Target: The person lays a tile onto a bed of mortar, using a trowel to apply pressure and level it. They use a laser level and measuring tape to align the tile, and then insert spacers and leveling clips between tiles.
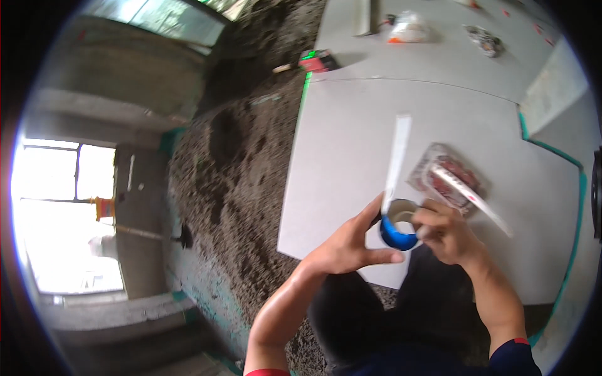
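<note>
Between both hands is a blue tape roll [397,230] with a pale inner core. My left hand [348,245] cups its left side, thumb under and fingers up along a white strip [397,153] that rises from the roll. My right hand [443,229] grips the roll's right side. A second white strip [476,199] slants away to the right from my right hand. Behind the hands, a clear packet with red pieces [446,176] lies on a large grey floor tile [338,163].
Dark loose mortar bed [238,169] spreads left of the tile. More laid tiles [433,59] lie beyond, carrying a plastic bag [407,28] and a small wad [484,40]. A red tool [316,61] sits at the tile edge. A bright window [63,213] is at left.
</note>
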Demonstrator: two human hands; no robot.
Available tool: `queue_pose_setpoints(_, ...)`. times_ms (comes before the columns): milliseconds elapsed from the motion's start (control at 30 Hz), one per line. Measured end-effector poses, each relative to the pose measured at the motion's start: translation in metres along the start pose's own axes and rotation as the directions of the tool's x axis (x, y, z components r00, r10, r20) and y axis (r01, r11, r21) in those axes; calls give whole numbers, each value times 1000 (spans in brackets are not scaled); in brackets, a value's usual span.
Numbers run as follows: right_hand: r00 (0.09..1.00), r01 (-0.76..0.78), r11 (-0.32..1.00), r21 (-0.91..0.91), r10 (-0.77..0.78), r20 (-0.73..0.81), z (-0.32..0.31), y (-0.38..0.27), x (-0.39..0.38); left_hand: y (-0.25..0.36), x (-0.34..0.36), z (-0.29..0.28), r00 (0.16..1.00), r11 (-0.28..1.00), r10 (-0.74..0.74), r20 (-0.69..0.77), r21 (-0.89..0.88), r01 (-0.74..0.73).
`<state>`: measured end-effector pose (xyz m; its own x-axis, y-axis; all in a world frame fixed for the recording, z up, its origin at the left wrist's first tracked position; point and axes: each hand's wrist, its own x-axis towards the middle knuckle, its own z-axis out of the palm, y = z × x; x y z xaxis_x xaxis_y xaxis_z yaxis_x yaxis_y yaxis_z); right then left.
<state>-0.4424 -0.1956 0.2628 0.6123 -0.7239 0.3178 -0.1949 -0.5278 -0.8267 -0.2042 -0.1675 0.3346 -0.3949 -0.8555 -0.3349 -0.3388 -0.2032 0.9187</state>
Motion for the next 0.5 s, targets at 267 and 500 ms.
queue_pose_setpoints(267, 942, -332, 907, 260, 332, 43, 75, 4, 61, -139, -113, -113, 683, 972, -220, -696, -219, 90)
queue_pose_setpoints(500, 652, -740, 366, -564, 595, -470, 12, 156, -108, -338, -177, -89, 217, 886, -463, -859, -454, 92)
